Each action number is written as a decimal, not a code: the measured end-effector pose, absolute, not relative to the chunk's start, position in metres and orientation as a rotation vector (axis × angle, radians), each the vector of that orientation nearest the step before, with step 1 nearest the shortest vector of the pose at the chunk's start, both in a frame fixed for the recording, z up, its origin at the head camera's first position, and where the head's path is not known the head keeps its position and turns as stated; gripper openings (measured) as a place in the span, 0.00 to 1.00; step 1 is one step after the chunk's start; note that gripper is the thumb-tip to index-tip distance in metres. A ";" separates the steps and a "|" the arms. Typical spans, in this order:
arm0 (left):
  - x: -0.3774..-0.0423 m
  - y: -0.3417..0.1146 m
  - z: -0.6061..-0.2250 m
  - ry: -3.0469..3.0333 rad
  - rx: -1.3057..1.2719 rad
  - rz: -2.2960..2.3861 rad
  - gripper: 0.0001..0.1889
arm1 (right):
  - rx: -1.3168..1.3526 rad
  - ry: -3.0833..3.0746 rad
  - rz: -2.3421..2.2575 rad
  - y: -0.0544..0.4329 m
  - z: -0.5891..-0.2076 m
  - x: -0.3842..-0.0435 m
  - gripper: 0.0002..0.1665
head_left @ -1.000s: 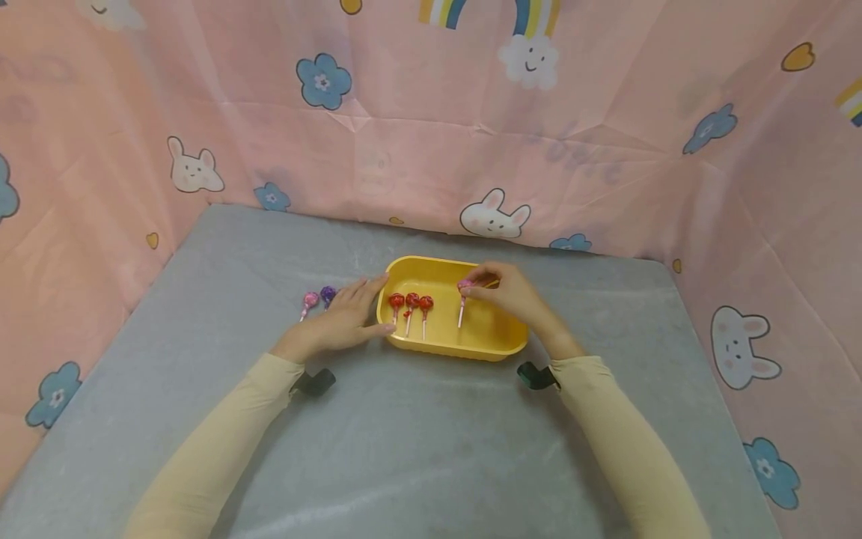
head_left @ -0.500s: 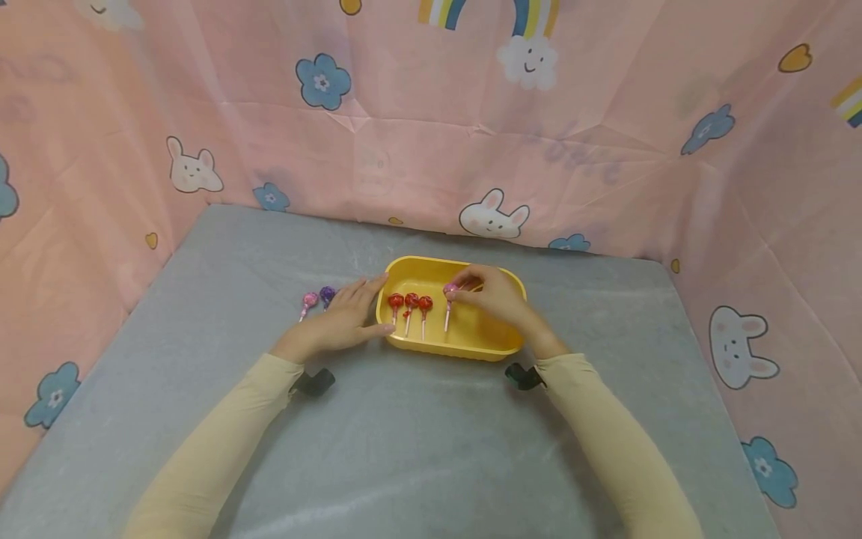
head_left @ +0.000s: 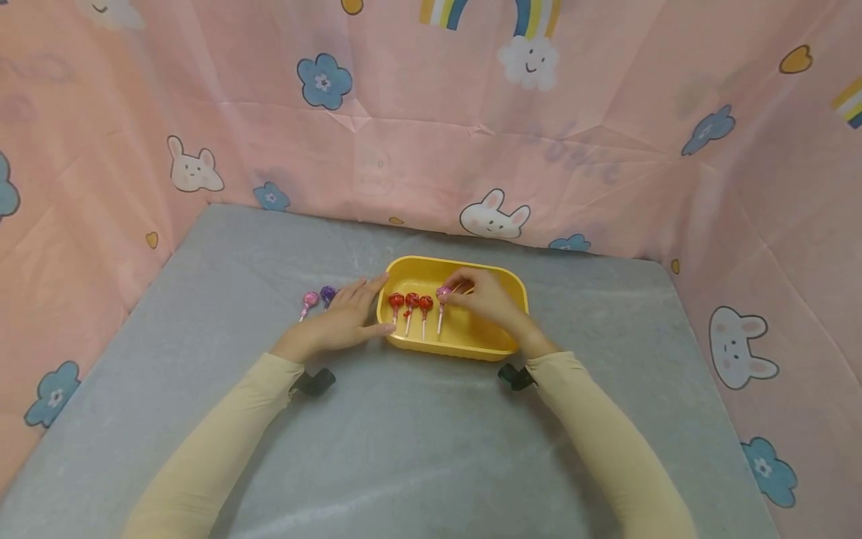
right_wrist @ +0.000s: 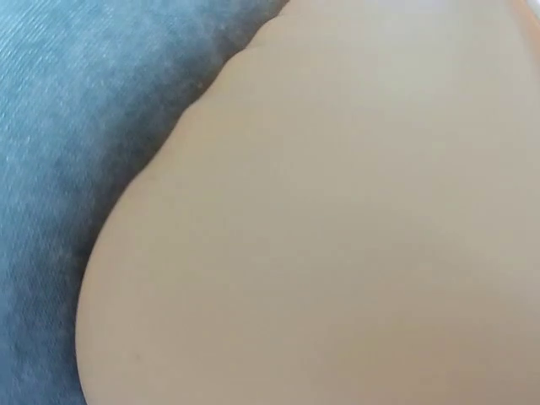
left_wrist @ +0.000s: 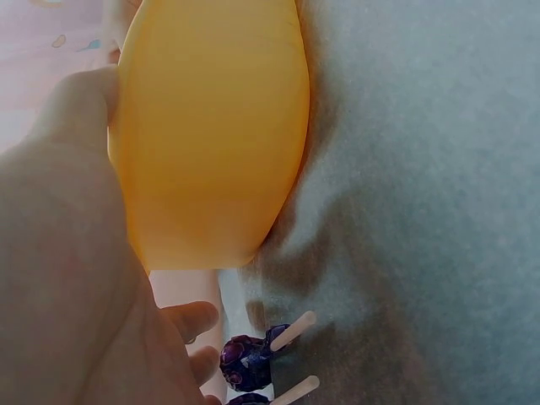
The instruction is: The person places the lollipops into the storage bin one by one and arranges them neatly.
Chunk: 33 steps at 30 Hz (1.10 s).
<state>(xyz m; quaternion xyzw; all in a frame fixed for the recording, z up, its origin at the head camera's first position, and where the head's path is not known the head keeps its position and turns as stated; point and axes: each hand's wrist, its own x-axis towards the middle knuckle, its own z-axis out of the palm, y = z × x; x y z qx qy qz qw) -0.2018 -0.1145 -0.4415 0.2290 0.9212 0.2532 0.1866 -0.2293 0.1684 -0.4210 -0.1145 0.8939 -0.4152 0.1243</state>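
Observation:
In the head view my right hand (head_left: 488, 301) pinches a pink lollipop (head_left: 442, 293) by its wrapped head, inside the yellow tray (head_left: 444, 349); its white stick points toward me. Left of it, 3 red lollipops (head_left: 412, 301) lie side by side in the tray. My left hand (head_left: 337, 320) rests against the tray's left end, fingers extended, thumb at the near rim. The left wrist view has the tray's wall (left_wrist: 211, 143) beside that hand (left_wrist: 76, 245). Skin and grey cloth fill the right wrist view, so the right fingertips are hidden there.
Left of the tray, a second pink lollipop (head_left: 310, 299) and a purple lollipop (head_left: 328, 294) lie on the grey tabletop (head_left: 404, 442), partly behind my left hand. The left wrist view also catches a purple lollipop (left_wrist: 245, 363). A pink printed curtain (head_left: 404, 150) encloses the table.
My right hand has carried the pink lollipop leftward within the tray, closer to the red ones. The left hand has stayed in place at the tray's left end.

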 end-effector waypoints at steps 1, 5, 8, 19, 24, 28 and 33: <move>-0.202 -0.114 -0.442 2.595 0.647 0.713 0.50 | -0.333 2.604 -1.213 0.168 -0.422 -0.230 0.15; -0.202 -0.114 -0.443 2.601 0.654 0.714 0.50 | -0.334 2.599 -1.217 0.167 -0.425 -0.230 0.15; -0.203 -0.114 -0.444 2.603 0.660 0.711 0.50 | -0.338 2.594 -1.211 0.166 -0.428 -0.231 0.14; -0.204 -0.115 -0.445 2.610 0.666 0.704 0.50 | -0.294 2.586 -1.191 0.165 -0.439 -0.232 0.15; -0.204 -0.115 -0.444 2.608 0.665 0.704 0.50 | -0.286 2.583 -1.188 0.166 -0.442 -0.232 0.17; -0.203 -0.115 -0.443 2.602 0.660 0.709 0.50 | -0.256 2.565 -1.188 0.166 -0.444 -0.232 0.17; -0.203 -0.116 -0.443 2.599 0.660 0.712 0.50 | -0.237 2.559 -1.177 0.164 -0.448 -0.233 0.16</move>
